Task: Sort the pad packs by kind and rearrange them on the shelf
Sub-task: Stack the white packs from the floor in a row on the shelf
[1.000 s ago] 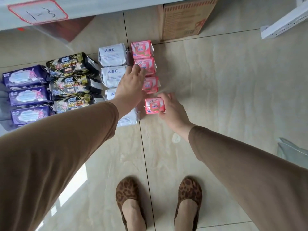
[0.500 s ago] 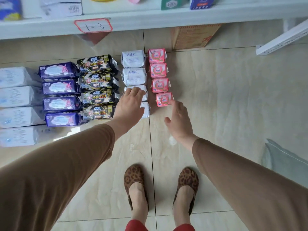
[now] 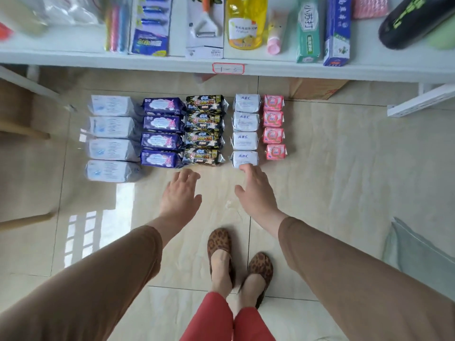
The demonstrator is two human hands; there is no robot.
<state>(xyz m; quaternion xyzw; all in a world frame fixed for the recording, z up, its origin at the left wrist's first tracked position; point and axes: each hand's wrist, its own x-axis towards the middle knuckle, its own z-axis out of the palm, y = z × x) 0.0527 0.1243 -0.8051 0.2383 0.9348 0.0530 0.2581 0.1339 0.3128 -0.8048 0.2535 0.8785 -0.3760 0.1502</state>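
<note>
Pad packs lie on the tiled floor in five columns sorted by kind. From left: pale blue-white packs [image 3: 112, 148], purple packs [image 3: 161, 140], black packs [image 3: 203, 137], white ABC packs [image 3: 245, 141] and small pink packs [image 3: 273, 135]. My left hand [image 3: 181, 196] hovers with relaxed fingers just in front of the black column, holding nothing. My right hand [image 3: 256, 191] is also relaxed and empty, its fingertips at the near edge of the nearest white ABC pack [image 3: 244, 158].
A white shelf [image 3: 147, 61] runs across the top, carrying toothbrushes, a peeler, a yellow bottle [image 3: 246, 23], toothpaste boxes and a dark bottle. A cardboard box [image 3: 317, 88] sits under it. My feet [image 3: 240, 262] stand on the tiles; a grey cushion [image 3: 418, 257] is at right.
Both hands have drawn back off the white and pink packs toward me. The view has risen and pulled back, showing the shelf top and all five columns.
</note>
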